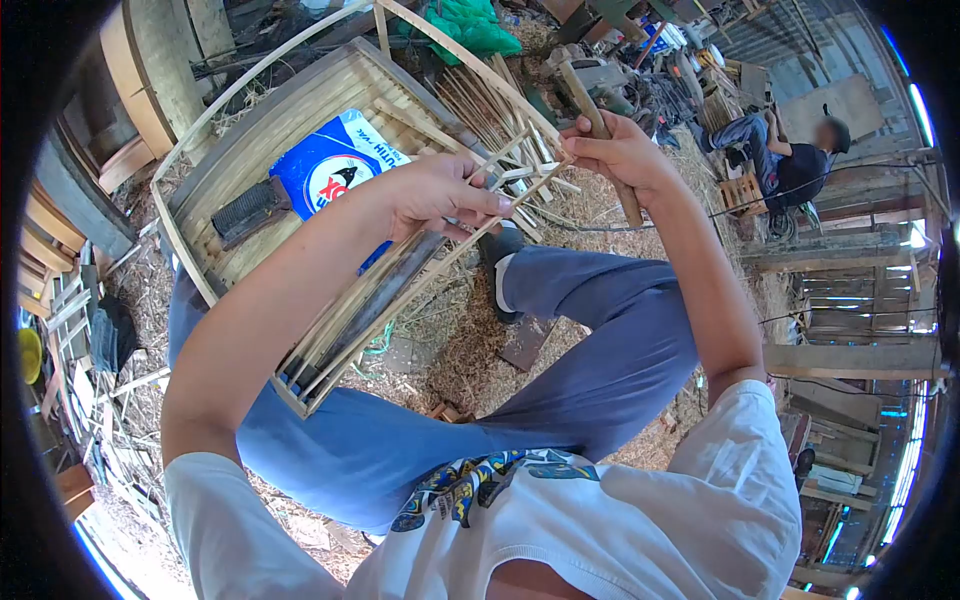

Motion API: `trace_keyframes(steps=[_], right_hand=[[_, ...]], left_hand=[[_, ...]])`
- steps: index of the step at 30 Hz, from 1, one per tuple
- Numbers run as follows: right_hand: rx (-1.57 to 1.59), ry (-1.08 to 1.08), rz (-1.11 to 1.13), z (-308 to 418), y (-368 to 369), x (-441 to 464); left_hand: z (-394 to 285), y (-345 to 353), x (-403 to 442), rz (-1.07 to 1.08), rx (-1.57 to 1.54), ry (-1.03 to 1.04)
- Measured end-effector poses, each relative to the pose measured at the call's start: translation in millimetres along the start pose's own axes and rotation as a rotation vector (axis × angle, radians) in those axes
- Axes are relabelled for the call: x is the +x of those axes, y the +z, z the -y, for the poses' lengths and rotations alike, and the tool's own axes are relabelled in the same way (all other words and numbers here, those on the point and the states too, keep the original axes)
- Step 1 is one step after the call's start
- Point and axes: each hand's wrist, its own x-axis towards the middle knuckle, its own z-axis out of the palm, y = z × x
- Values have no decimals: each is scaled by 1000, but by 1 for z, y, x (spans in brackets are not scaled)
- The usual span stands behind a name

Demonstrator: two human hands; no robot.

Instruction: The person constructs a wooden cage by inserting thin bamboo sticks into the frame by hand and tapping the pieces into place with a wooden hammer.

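A slim wooden frame [400, 290] of long strips slants from above my lap toward my hands. My left hand [450, 195] is closed around strips near its far end, thumb and fingers pinching the thin wood. My right hand [625, 155] grips the wooden handle of a hammer [585, 95], whose head points away from me and is partly lost in the clutter behind. The right thumb and fingertips also come close to the strip ends at the frame's corner; whether they touch is hard to see. Any small piece between the fingertips is hidden.
Beyond my left arm lies a boat-shaped wooden tray [240, 130] holding a blue-and-white packet [330, 165] and a dark ridged block [248, 212]. Thin sticks [490, 110] and a green plastic bag [470, 30] lie farther out. Another person [790, 165] sits at upper right. Shavings cover the floor.
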Motion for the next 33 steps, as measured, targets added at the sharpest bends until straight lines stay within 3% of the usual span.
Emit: trace_keyframes(steps=[7,19,28,33], right_hand=[[-12,21,-28,-1,3,-1],[73,21,-36,-9,5,10],[-156,-52,-73,-17,1,15],[-125,-63,7,-36,-14,31]], left_hand=[[4,1,3,124,-89,-6],[18,5,16,29,-22,29],[17,-1,18,29,266,104],[27,-6,21,77,-35,62]])
